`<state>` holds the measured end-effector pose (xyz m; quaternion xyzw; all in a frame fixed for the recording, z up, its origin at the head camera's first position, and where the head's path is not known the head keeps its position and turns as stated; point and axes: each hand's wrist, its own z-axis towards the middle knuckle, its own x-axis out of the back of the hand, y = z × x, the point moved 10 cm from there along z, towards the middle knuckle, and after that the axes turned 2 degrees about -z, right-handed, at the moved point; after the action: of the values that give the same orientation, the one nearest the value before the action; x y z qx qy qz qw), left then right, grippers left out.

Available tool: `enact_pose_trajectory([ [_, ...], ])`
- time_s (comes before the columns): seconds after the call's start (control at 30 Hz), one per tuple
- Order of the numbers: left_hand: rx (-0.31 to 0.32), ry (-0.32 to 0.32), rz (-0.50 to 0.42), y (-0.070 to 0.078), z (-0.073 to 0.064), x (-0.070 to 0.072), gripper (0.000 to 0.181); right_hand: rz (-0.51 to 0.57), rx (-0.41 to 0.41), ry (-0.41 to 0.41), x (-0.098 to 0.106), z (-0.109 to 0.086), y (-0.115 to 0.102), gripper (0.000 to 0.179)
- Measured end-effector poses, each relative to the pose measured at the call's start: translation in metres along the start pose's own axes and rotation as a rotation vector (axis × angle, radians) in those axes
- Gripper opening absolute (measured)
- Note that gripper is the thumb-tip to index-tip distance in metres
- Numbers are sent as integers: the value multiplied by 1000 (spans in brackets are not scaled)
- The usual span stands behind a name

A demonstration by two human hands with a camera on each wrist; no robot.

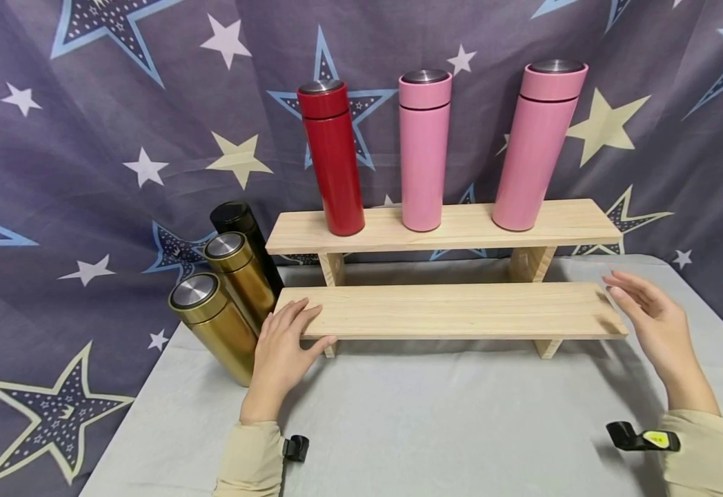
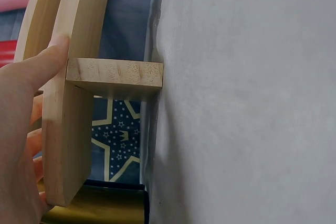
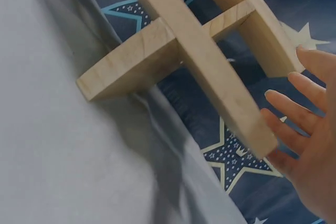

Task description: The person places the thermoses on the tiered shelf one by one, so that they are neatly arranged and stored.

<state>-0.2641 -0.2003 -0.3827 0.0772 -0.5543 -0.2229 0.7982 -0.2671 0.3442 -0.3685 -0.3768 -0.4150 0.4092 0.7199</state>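
A two-tier wooden shelf (image 1: pixel 454 310) stands on the covered table. My left hand (image 1: pixel 283 355) holds the left end of its lower board, thumb along the front edge and fingers over the top. In the left wrist view the thumb (image 2: pixel 50 61) presses that edge near a support leg (image 2: pixel 115 74). Beyond the board's right end is my right hand (image 1: pixel 659 328), fingers loosely extended and holding nothing. The right wrist view has those fingertips close to the board end (image 3: pixel 260 140). On the upper board stand a red thermos (image 1: pixel 333 166) and two pink thermoses (image 1: pixel 425 152), (image 1: pixel 538 148), all upright.
Left of the shelf, two gold thermoses (image 1: pixel 219 331), (image 1: pixel 243 276) and a black thermos (image 1: pixel 250 231) stand in a row, the nearer gold one beside my left hand. A grey cloth (image 1: pixel 436 421) covers the table. Behind hangs a star-patterned curtain (image 1: pixel 169 103).
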Motion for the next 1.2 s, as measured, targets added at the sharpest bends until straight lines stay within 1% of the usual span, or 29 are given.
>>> enact_pose_trajectory([
  [0.17,-1,1,-4,0,0,0,65,-18,-19,2,3,-1,10,38],
  [0.33,-6,7,0,1,-1,0,65,0,-50,-9,6,-3,22,39],
  [0.47,-9,11,-1,1,-1,0,65,18,-71,-14,6,-5,32,36],
  [0.53,-10,12,-2,1,-1,0,65,96,-85,-27,4,-5,38,33],
  [0.63,-9,13,-5,1,-1,0,65,161,-106,-37,1,-6,45,31],
  [0.67,-9,13,-4,1,-1,1,65,167,-112,-36,1,-6,48,31],
  [0.7,-8,14,-3,1,-1,0,65,162,-120,-36,1,-6,49,31],
  [0.8,-6,9,-4,1,-1,0,65,46,-135,-33,2,-7,52,35],
  [0.9,0,0,-6,1,0,0,65,-24,-143,-42,0,-8,53,37],
  [1.2,6,-4,-8,0,-1,-1,64,-77,-146,-47,-4,-9,53,38],
])
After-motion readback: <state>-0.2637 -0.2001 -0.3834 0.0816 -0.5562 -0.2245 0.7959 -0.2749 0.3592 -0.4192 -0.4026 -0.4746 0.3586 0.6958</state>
